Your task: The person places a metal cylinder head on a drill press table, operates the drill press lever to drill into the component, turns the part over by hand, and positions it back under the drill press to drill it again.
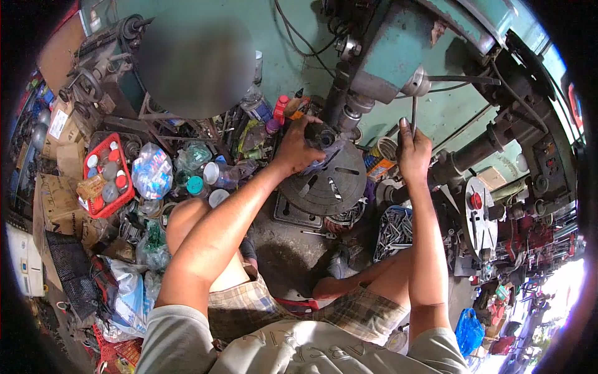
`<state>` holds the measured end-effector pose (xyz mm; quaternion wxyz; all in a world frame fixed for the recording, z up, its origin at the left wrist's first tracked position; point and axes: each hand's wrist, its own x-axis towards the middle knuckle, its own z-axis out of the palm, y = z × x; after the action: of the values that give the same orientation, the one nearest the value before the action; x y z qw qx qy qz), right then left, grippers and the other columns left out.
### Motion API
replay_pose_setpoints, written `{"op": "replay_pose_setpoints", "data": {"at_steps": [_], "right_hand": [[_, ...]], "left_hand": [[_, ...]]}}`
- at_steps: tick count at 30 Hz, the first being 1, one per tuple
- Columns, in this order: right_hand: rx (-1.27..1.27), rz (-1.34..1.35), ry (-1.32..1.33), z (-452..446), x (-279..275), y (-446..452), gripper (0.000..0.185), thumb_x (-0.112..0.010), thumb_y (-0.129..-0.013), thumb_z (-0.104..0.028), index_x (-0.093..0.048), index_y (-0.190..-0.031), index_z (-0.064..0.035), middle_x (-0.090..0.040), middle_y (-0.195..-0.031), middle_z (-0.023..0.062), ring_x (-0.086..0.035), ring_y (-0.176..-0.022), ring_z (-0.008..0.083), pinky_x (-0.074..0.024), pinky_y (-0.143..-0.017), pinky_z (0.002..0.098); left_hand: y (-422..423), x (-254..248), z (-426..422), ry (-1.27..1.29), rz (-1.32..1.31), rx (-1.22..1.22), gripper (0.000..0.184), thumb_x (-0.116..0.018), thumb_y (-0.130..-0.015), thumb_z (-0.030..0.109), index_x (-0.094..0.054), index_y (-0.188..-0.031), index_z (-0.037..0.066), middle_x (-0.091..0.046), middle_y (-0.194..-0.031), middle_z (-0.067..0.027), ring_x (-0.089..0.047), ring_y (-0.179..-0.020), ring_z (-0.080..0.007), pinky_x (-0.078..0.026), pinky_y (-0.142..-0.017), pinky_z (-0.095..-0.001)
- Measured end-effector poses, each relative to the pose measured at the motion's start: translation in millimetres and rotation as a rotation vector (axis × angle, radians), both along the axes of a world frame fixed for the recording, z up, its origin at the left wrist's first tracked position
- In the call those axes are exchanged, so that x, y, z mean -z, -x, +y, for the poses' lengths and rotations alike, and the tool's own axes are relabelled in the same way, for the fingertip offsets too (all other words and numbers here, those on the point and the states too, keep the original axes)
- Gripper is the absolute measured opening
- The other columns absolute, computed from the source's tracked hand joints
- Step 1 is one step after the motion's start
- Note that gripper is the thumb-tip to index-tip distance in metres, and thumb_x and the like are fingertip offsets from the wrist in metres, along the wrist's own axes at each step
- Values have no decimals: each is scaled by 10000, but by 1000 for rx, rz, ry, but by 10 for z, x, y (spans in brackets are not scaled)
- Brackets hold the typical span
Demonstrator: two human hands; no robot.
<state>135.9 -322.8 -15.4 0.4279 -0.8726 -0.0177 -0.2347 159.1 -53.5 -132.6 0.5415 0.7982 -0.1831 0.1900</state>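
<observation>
Left hand: The person's left hand [300, 148] was curled around a dark metal part [321, 135] with a round hole in its top, gripping it from the side.
Metal part: It stood over the upper left of the round table [314, 198], the slotted metal disc at the centre of the scene.
Right hand: The right hand [414, 153], above and to the right of the round table, was closed around a metal lever [415, 113], its thumb pointing up along the rod.
Drill: A worn green drill [383, 68] loomed above the round table, its chuck [354, 107] near the metal part; whether the two touched could not be told.
Bolts: A heap of loose metal bolts [397, 227] lay to the right of the round table, low down.
Bottle: A red bottle [281, 107] stood beyond the round table, on its left.
Can: A yellow can [386, 148] sat just beside the round table, at its upper right.
Basket: Well to the left of the round table, a red basket [128, 167] held jars and lids.
Clothing: Plaid shorts [249, 305] showed on the seated person, below the round table.
</observation>
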Motion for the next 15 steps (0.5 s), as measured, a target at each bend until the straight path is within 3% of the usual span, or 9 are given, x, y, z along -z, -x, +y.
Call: {"op": "replay_pose_setpoints", "data": {"at_steps": [3,7,9,15], "right_hand": [[17,25,-11,17,-16,3,534,-615,-1038,-406,-518,-729,19,-449,-601,30,-364,-602,135,-350,-550,353],[20,-55,85,73,-88,67,545,-614,-1035,-408,-516,-732,34,-449,-606,60,-369,-619,158,-367,-575,374],[23,-36,79,74,-90,66,556,-610,-1035,-416,-520,-736,45,-452,-613,83,-377,-628,174,-378,-590,392],[35,-52,109,50,-63,36,552,-609,-1033,-421,-541,-752,49,-462,-617,86,-380,-629,175,-380,-589,392]], "left_hand": [[-1,4,-14,29,-30,-10,694,-827,-561,144,-559,-1200,103,-600,-1184,-145,-572,-1180,-355,-450,-1048,-429],[-25,30,-12,20,-56,-7,700,-828,-564,142,-555,-1207,108,-602,-1178,-146,-570,-1181,-359,-449,-1047,-429],[-19,29,-10,6,8,-6,794,-840,-524,141,-544,-1258,86,-597,-1257,-150,-570,-1221,-337,-442,-1070,-406],[-7,8,-2,-14,10,-4,781,-836,-535,136,-544,-1258,86,-598,-1263,-146,-574,-1218,-339,-447,-1067,-404]]}}
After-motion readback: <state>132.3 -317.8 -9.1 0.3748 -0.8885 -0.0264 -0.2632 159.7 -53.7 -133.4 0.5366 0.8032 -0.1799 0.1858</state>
